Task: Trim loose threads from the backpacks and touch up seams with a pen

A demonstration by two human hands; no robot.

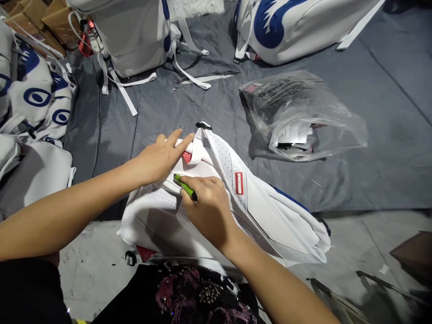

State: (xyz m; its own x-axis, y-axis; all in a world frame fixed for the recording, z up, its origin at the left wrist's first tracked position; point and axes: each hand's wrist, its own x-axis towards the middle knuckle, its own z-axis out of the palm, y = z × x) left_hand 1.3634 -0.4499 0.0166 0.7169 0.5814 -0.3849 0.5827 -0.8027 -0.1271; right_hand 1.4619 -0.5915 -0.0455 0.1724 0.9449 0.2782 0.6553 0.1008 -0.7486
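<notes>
A white backpack (209, 216) lies across the near edge of the table, with its straps uppermost. One shoulder strap carries a red label (239, 183). My left hand (162, 157) rests on the top of the backpack, fingers spread and lying on the fabric beside the small carrying loop (196, 150). Closed around a slim green tool with dark ends (185, 187), my right hand (209, 207) is just to the right of it. The tool's tip points at the seam near my left hand; whether it touches the fabric I cannot tell.
A clear plastic bag (303, 117) of printed tags lies to the right. White backpacks stand at the back left (135, 40) and back right (303, 31), their loose straps trailing. More white-and-blue bags (37, 94) are piled at left, by cardboard boxes (43, 20). Grey sheeting (371, 171) covers the table.
</notes>
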